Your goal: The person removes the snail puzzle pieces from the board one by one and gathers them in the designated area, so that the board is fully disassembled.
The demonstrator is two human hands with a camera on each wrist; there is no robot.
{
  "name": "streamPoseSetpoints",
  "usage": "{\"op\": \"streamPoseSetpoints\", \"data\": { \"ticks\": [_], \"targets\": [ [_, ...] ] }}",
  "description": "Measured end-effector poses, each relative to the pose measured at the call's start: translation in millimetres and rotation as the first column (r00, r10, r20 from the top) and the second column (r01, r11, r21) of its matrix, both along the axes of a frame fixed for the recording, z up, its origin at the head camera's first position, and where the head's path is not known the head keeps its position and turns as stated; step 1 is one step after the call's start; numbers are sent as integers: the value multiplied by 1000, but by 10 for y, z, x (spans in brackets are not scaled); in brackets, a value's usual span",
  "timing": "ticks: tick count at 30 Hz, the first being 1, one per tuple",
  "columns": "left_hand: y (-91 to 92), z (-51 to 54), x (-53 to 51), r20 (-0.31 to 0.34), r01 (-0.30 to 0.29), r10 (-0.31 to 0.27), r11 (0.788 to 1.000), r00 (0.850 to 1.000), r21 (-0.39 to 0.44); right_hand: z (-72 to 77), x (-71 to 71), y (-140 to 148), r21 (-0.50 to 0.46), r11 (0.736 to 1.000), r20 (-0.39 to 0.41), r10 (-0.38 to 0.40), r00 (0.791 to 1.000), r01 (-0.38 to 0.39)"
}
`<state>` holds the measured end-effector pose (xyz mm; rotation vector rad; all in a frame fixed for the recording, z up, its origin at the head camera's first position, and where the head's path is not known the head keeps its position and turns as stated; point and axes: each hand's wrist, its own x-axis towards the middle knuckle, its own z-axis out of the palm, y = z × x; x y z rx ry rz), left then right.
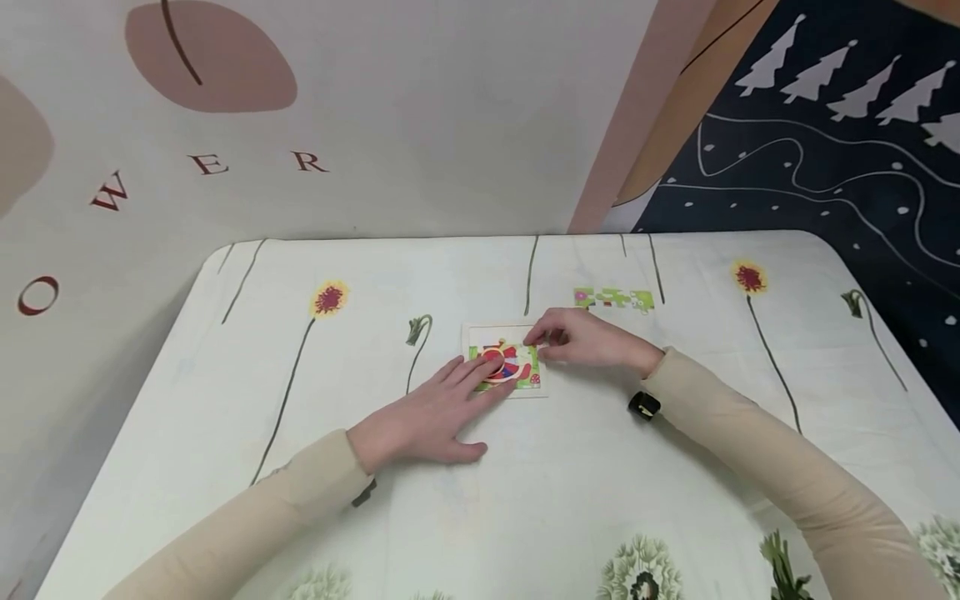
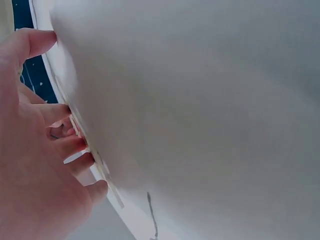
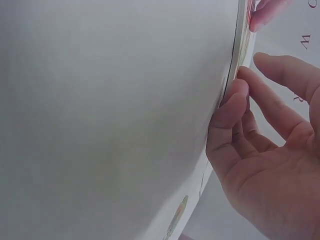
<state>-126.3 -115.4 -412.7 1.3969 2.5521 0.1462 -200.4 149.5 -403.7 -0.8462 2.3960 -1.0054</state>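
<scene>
Rests the left hand (image 1: 435,417), straight-fingered and spread, over the lower left of the framed picture puzzle (image 1: 528,374), flat on the flowered cloth (image 1: 570,483). Just beyond, has the right hand (image 1: 588,340), with bent fingers, at its upper right edge; cannot tell whether pinching a piece. Past that hand, shows a green puzzle strip (image 1: 617,297).

Red letters (image 1: 207,164) read "OWER"; on the pale backdrop (image 1: 450,125)
</scene>
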Motion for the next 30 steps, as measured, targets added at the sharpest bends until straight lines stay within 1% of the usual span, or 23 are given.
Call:
{"op": "streamPoseSetpoints", "data": {
  "ticks": [3,10,15,23,30],
  "targets": [
    [16,-9,-18,-11,1,-1,1000,1000,12,2,-3,-6,-2,1000,-8,11,1000,-11],
    [29,-19,-33,20,-10,9,998,1000,55,10,5,-24,3,1000,-27,25,999,-25],
    [38,-17,-36,27,-7,4,996,1000,93,5,3,-25,-2,1000,-26,24,999,-24],
    [52,-23,-50,23,-6,5,998,1000,69,2,-10,-20,-36,999,-4,26,1000,-27],
    [54,-28,-42,16,-1,0,999,1000,49,1,-22,-21,-65,997,19,34,999,-33]
  ]
}}
